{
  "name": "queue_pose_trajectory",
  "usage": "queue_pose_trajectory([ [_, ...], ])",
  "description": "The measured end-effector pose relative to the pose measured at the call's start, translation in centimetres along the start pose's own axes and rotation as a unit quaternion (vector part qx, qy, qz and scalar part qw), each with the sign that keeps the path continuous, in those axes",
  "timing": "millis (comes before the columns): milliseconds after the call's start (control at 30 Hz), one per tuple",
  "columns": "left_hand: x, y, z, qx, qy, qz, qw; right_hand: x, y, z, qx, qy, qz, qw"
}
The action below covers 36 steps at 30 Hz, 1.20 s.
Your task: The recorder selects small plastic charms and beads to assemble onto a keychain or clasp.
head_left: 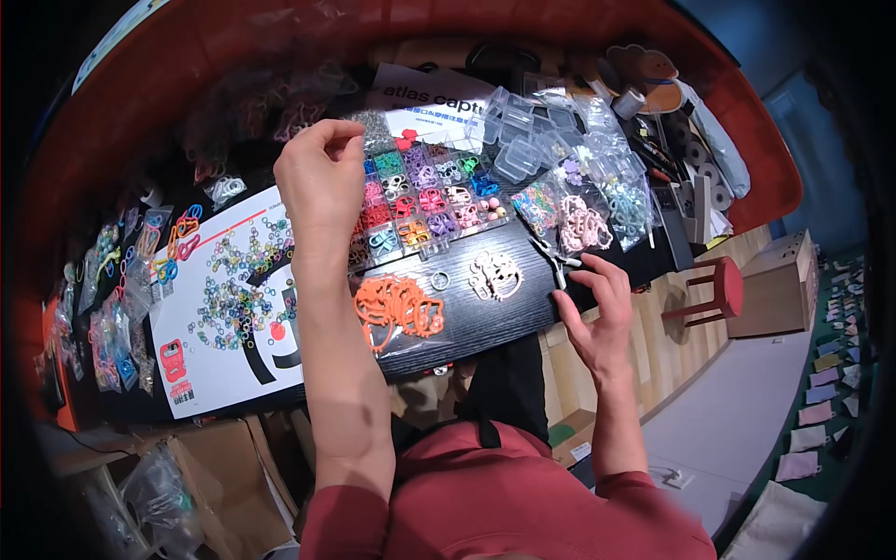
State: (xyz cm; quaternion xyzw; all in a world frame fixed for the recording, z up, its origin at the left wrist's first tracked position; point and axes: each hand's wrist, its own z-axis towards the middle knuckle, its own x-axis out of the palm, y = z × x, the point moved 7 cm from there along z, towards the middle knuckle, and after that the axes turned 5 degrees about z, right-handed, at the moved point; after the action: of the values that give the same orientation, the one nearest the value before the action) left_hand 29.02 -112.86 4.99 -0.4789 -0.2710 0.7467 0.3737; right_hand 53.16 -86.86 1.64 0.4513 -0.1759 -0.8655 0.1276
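My left hand (322,177) is raised at the left of the divided clear box (436,245). Its thumb and fingers are pinched together; anything between them is too small to make out. Colourful small clasps and beads fill the box's compartments. At the table's right front, my right hand (602,313) has thumb and forefinger at the two spread handles of small pliers (558,265), whose jaws point away to the left. Between the hands lie a pile of orange lanyard-like loops (399,306), a pale ring (441,280) and a cluster of light cut-out charms (496,275).
Many small coloured rings (245,303) are scattered on a white printed sheet (210,369) at left. Bagged parts (117,341) line the far left. Clear plastic cases (525,131), a bag of pink pieces (585,224) and tape rolls (711,175) crowd the right. A red stool (726,287) stands beyond.
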Motion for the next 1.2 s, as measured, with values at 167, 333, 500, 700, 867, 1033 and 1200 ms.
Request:
queue_pose_trajectory([
  [167, 0.3, -0.4, 0.0, -0.002, 0.016, 0.004, 1.0, -0.1, -0.2, -0.2, -0.001, -0.027, 0.002, 1.0],
  [333, 0.1, -0.8, -0.1, 0.014, 0.005, 0.001, 1.0, -0.1, -0.4, -0.4, -0.031, -0.041, 0.017, 0.999],
  [500, 0.2, -0.4, 0.1, 0.02, 0.011, -0.001, 1.0, -0.1, -0.3, -0.4, -0.032, -0.03, 0.002, 0.999],
  [700, 0.1, 0.0, -0.1, 0.011, 0.005, 0.018, 1.0, 0.4, -0.3, -0.7, -0.028, -0.034, 0.012, 0.999],
  [867, 0.6, -0.9, -0.1, 0.077, -0.028, 0.046, 0.996, -0.2, -0.2, -0.9, -0.01, -0.032, 0.005, 0.999],
  [1033, 0.5, -2.5, -1.1, 0.084, -0.077, 0.053, 0.992, -1.0, 1.4, -1.1, -0.059, -0.087, -0.023, 0.994],
  [1200, -1.6, -7.4, -3.6, 0.257, -0.203, -0.006, 0.945, 0.1, 4.5, 1.2, -0.097, -0.103, 0.054, 0.988],
])
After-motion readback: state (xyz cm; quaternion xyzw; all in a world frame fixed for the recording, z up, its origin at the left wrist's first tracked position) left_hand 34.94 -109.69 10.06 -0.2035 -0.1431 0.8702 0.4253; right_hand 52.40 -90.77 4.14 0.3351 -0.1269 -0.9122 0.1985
